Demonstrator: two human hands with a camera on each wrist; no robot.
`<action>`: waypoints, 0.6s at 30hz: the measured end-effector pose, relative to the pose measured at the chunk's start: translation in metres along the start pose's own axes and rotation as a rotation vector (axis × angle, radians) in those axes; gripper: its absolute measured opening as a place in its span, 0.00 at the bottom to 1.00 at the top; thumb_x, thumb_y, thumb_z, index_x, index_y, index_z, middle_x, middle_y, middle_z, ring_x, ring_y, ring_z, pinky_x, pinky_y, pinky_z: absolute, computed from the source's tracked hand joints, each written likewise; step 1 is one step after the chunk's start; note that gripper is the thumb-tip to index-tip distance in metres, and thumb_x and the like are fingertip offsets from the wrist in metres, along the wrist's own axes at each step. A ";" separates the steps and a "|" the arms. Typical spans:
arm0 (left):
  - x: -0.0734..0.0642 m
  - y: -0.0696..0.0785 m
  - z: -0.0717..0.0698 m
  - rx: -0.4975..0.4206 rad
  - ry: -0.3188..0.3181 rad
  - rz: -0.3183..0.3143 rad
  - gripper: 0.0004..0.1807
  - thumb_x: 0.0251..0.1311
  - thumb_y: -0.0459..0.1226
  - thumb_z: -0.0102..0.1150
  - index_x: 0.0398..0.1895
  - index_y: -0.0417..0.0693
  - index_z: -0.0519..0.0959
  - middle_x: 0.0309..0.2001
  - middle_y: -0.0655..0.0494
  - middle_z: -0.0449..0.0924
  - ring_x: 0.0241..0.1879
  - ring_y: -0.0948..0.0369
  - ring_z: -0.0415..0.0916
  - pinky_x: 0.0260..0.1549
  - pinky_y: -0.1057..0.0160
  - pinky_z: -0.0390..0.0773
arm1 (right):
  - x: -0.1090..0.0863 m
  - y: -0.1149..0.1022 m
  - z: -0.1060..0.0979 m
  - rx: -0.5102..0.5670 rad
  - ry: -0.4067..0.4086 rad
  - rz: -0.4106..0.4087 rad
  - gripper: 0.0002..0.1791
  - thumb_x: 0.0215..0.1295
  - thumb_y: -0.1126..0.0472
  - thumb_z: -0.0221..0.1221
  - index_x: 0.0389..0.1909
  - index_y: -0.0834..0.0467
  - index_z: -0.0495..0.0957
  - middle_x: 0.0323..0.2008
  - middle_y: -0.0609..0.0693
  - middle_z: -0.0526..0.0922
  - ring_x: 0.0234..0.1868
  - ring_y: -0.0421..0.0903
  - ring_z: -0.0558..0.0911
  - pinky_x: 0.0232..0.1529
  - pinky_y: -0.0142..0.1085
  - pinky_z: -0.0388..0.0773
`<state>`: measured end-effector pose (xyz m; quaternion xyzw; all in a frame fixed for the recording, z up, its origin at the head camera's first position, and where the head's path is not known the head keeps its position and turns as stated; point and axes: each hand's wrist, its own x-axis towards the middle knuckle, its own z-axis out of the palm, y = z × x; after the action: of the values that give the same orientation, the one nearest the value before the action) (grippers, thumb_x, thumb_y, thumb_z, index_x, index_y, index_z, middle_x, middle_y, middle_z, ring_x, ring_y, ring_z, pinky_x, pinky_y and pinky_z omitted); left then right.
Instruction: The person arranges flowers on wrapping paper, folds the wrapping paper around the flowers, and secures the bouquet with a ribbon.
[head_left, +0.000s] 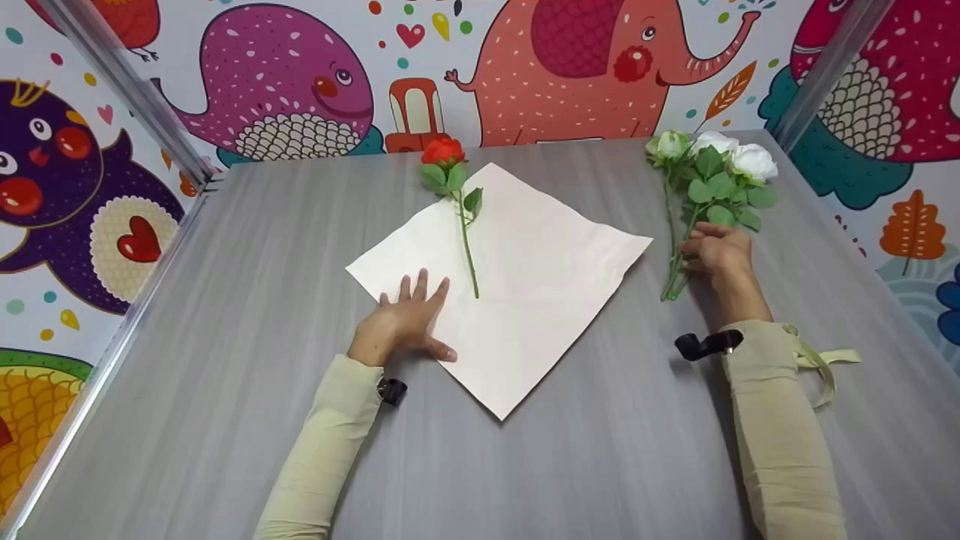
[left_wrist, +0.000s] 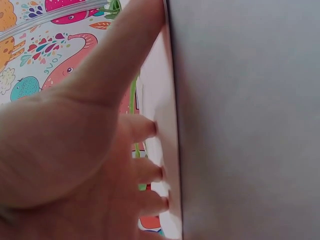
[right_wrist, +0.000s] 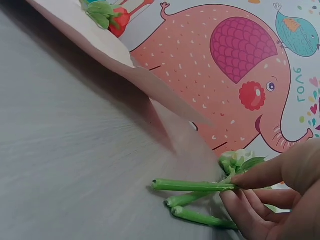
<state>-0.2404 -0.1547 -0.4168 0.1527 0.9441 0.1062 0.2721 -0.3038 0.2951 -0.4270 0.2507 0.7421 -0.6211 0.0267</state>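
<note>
A sheet of pale pink wrapping paper (head_left: pixel 540 292) lies cornerwise on the table. On its left half rests a single red rose (head_left: pixel 443 152), bloom beyond the paper's upper left edge. My left hand (head_left: pixel 401 319) presses the paper's left edge with fingers spread; the left wrist view shows its fingertips (left_wrist: pixel 150 127) on the sheet. To the right, white roses (head_left: pixel 754 162) with green leaves lie bunched. My right hand (head_left: pixel 724 259) pinches one of their stems (right_wrist: pixel 192 185) between thumb and fingers. Two other cut stem ends lie just below it in the right wrist view.
A cream ribbon (head_left: pixel 821 367) lies beside the right sleeve. Printed cartoon wall panels (head_left: pixel 285 82) stand along the back and sides of the grey table (head_left: pixel 570 465). Metal posts (head_left: pixel 135 97) rise at the back corners. The paper's right corner lifts slightly off the table.
</note>
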 end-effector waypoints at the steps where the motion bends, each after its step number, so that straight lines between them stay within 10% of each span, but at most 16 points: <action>1: 0.000 0.000 0.000 0.001 0.000 -0.001 0.68 0.50 0.58 0.74 0.82 0.48 0.36 0.79 0.32 0.23 0.78 0.32 0.23 0.68 0.22 0.38 | 0.000 -0.001 0.000 0.010 -0.001 0.004 0.38 0.66 0.71 0.59 0.76 0.60 0.58 0.44 0.40 0.72 0.28 0.30 0.80 0.32 0.26 0.82; 18: 0.000 0.000 0.000 0.000 0.014 0.002 0.68 0.50 0.57 0.74 0.82 0.47 0.36 0.79 0.31 0.23 0.78 0.32 0.24 0.67 0.22 0.38 | -0.001 -0.006 -0.001 0.183 -0.019 0.030 0.38 0.66 0.72 0.58 0.77 0.55 0.59 0.47 0.40 0.73 0.32 0.35 0.81 0.34 0.27 0.80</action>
<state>-0.2405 -0.1549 -0.4166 0.1527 0.9459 0.1074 0.2655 -0.3047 0.2951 -0.4209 0.2572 0.6780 -0.6883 0.0197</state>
